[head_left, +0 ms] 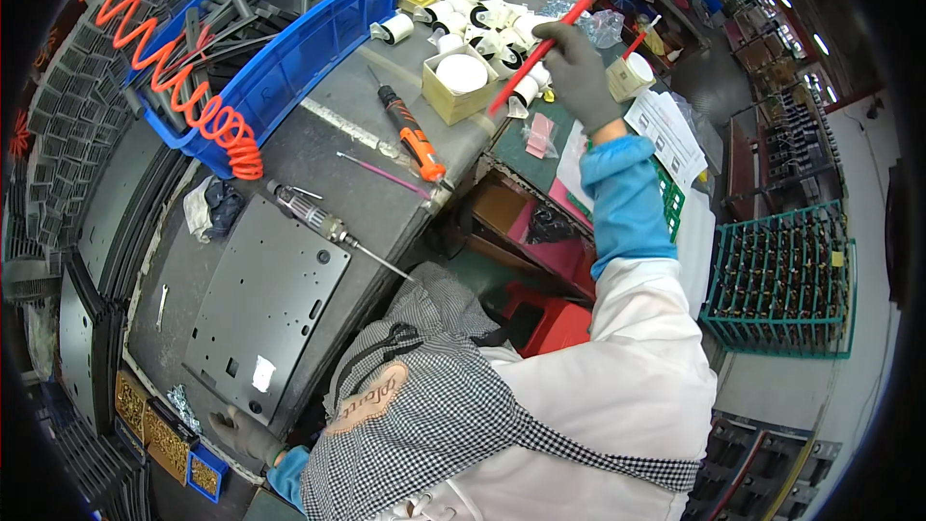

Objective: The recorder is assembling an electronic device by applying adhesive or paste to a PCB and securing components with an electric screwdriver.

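In my right hand [579, 82], wearing a grey glove, is a long red-handled brush [529, 69] with white bristles, closed around the handle and raised over the bench's right side. My left hand [249, 436], also gloved, lies low beside the near edge of a grey metal panel [260, 309], fingers extended and apart; whether it touches the panel is unclear. The panel lies flat, with holes and a small white label. Across its far corner rests a power screwdriver [323, 222] with a long bit. An orange and black screwdriver [410, 135] and a thin purple-handled tool [383, 175] lie beyond.
A blue crate [280, 58] of dark parts stands far left, an orange coiled hose [154, 48] hanging over it. White caster wheels [482, 19] surround a box with a white container [461, 74]. Screw bins [166, 444] sit near left; a green rack [776, 280] stands right.
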`<state>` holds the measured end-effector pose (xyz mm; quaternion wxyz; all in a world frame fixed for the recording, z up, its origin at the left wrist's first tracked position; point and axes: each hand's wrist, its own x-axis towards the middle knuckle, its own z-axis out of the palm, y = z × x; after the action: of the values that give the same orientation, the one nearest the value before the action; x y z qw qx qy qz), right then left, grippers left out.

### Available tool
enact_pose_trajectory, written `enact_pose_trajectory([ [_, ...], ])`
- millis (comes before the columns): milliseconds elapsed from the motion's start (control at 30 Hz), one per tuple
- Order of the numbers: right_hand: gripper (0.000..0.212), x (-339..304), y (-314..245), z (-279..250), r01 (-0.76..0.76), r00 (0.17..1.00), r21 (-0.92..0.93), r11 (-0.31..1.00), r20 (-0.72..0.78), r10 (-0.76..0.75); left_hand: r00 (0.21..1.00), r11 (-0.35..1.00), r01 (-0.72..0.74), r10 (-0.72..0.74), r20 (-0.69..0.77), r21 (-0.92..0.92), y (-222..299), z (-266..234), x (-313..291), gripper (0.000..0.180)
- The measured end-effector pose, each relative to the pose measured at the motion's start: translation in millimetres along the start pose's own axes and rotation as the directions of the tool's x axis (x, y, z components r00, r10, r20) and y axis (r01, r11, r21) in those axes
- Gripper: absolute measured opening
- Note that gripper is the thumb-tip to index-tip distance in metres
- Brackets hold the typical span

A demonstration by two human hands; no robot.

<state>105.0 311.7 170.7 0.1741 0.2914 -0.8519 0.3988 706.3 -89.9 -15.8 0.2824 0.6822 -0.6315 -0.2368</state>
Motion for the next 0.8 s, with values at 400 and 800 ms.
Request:
enact_pose_trajectory([
  [400, 0.028, 34.5, 83.7, 53.2, 0.188, 0.981, -0.262, 0.947, 0.093, -0.169, 0.926, 0.932, -0.218, 0.291, 0.239, -0.291, 122.8, 81.6, -108.7, 0.05],
  [800, 0.032, -65.3, 122.2, -13.2, 0.031, 0.847, -0.566, 0.824, 0.453, 0.279, 0.693, 0.887, -0.261, 0.447, 0.565, -0.381, 156.3, 118.5, -163.8, 0.039],
])
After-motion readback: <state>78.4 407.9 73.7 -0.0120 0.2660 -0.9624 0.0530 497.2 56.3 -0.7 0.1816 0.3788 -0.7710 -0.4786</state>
